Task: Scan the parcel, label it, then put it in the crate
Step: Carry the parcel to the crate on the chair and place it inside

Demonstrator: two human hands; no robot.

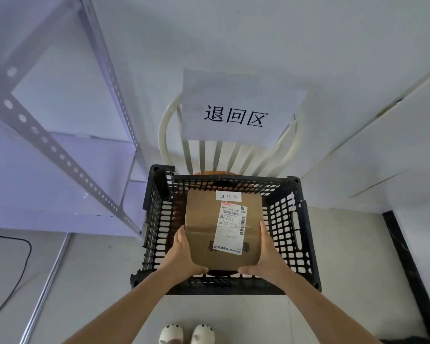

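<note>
Both hands grip a brown cardboard parcel (204, 229) over the open top of a black slatted crate (293, 234). Left hand (181, 254) clamps the parcel's left side, thumb along the near bottom edge; right hand (266, 254) clamps the right side the same way. The hands are apart, with the box between them. Cannot tell if the parcel touches the crate floor or hangs inside the opening. The parcel top faces up with a white shipping label (231, 229) carrying barcodes, and a small white sticker (228, 196) with printed characters at the far edge. Tape runs across the box. The crate sits on a chair (209, 155) with a cream slatted back; a white paper sign (236, 108) with three big black characters hangs on the chair back. Grey metal shelving (60, 145) stands to the left, a black cable (23, 264) lies on the floor at left, and two white slippers (186, 333) show at the bottom edge.
</note>
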